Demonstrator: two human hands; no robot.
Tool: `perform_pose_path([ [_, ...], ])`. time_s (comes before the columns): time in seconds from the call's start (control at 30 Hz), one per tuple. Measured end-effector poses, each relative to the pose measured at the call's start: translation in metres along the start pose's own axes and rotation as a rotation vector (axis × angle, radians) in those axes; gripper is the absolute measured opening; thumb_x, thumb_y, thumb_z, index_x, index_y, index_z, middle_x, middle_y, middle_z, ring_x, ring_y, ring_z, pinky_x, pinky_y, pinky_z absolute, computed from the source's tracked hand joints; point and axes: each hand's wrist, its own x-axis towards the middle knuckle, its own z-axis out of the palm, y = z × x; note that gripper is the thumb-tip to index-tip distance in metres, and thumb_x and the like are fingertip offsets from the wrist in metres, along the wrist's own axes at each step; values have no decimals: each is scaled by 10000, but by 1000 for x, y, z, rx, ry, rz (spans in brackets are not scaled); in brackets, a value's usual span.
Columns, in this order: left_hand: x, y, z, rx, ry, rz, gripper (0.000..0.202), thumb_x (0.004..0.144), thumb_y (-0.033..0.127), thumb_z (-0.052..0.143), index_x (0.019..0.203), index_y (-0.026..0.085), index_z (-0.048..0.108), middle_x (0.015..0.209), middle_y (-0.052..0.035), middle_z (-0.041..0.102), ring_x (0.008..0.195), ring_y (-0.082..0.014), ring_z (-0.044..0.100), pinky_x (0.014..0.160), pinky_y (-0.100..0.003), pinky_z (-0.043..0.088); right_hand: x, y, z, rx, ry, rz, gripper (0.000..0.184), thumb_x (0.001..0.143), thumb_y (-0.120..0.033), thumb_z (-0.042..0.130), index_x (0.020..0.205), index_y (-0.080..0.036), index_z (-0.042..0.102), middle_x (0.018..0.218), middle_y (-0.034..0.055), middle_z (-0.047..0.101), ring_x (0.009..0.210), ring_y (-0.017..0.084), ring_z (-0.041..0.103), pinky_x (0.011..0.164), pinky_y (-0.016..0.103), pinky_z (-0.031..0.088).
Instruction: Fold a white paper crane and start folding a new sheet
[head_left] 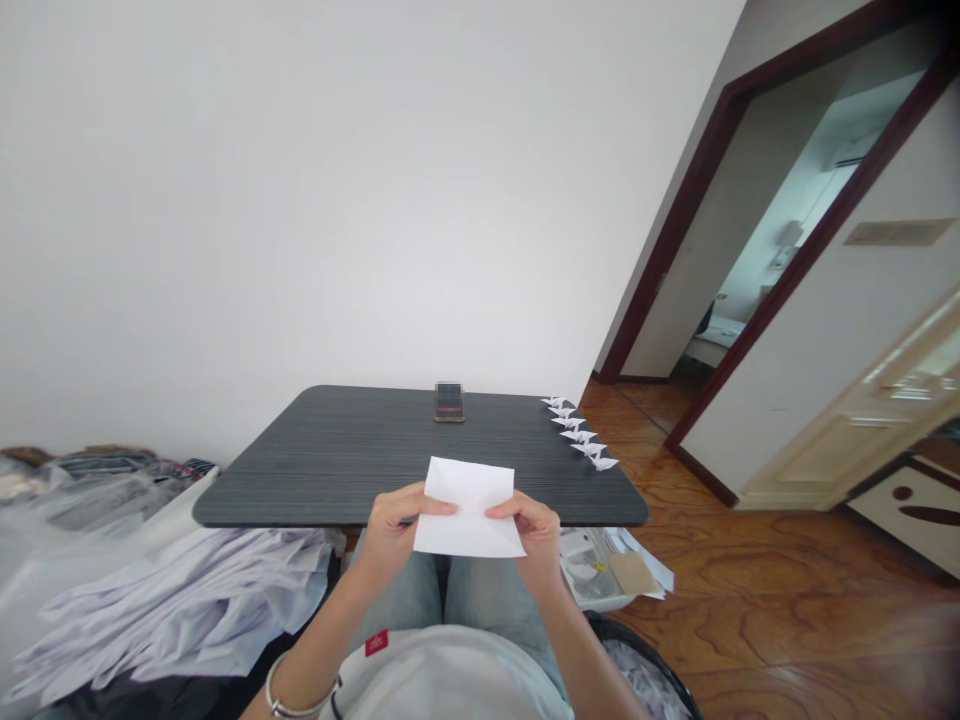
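One white paper sheet (469, 508), creased, is held above the near edge of the dark table (337, 450). The left hand (394, 525) and right hand (532, 525) pinch its side edges, thumbs on top, fingers behind. Beyond: one phone (449, 402) and six paper cranes (579, 433) in a row.

The sheet (470, 510) in my hands is plain white paper, matt, with a couple of soft creases. The surface (337, 450) is dark grey with a fine streaky wood-grain look, pretty matt. The little folded cranes (581, 435) along its right edge are the same white paper. The phone (449, 402) at its far edge looks glossy. The floor (750, 600) to the right of the surface is shiny varnished wood.
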Motion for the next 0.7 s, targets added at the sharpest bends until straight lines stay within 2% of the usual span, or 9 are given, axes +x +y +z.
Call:
perform_pose_path([
  [0.17,-3,1,8,26,81,-93,92,676,249,654,635,177,695,629,-38,679,600,-164,612,596,-243,472,-3,-9,6,-25,-12,66,73,660,-257,664,634,-191,681,567,23,660,525,150,587,466,228,436],
  [0.3,-3,7,19,-161,156,-295,158,697,262,633,789,142,680,750,-41,683,675,-170,611,629,-264,505,-3,-12,7,9,26,179,176,726,-314,615,648,-161,656,539,28,660,468,133,579,431,215,437],
  [0.43,1,18,26,-314,190,-428,216,671,279,654,813,116,656,773,-45,665,677,-160,598,590,-256,522,-2,-13,6,30,39,253,213,721,-327,632,598,-153,630,536,21,659,484,130,592,454,212,462],
  [0.7,2,23,29,-389,237,-502,188,645,260,679,739,114,606,690,-2,618,613,-105,570,545,-207,532,-1,-15,8,100,83,305,227,675,-311,682,547,-157,577,544,4,659,516,136,622,497,224,512],
])
